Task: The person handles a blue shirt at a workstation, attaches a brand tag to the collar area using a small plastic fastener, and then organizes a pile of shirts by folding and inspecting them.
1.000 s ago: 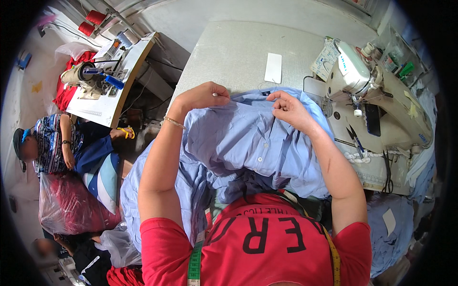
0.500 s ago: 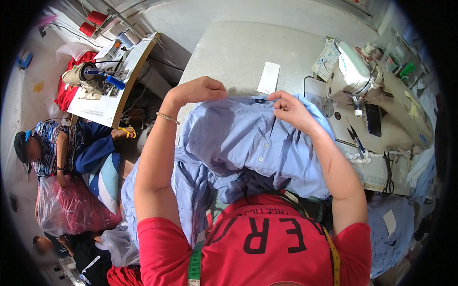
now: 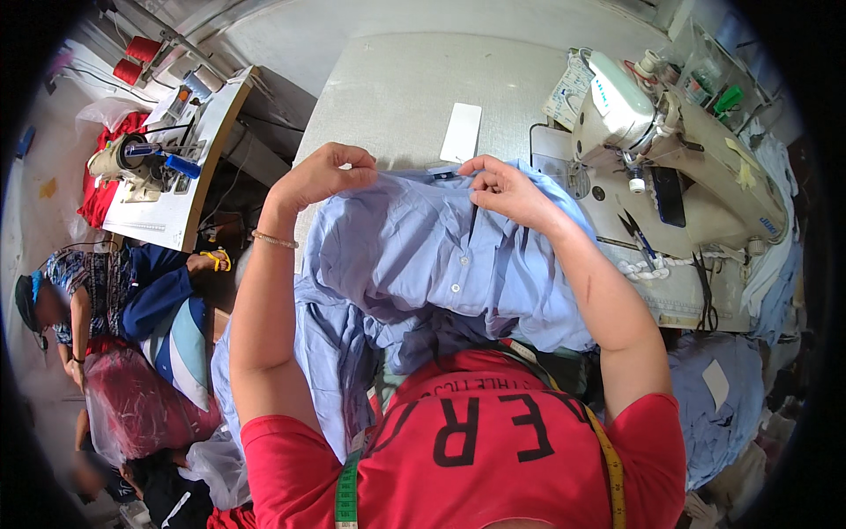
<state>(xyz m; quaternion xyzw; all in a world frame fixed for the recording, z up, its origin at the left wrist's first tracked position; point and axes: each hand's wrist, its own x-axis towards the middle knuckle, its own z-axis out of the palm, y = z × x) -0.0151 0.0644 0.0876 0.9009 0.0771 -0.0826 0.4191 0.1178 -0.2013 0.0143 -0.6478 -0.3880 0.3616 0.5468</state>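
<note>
A light blue button-front shirt lies bunched over the near edge of the pale worktable and hangs toward my lap. My left hand pinches its upper edge at the left, fingers closed on the cloth. Farther right, my right hand is closed on the neck edge, beside a small dark label. A white card tag lies flat on the table just beyond that label. White buttons run down the front placket below my right hand.
To the right stands a sewing machine, with a phone, thread snips and black scissors near it. More blue garments are heaped at lower right. At left, a person sits below another machine table.
The whole view has shifted, so the table and machines appear farther left. Both hands keep their hold on the shirt's upper edge, with little movement of the cloth.
</note>
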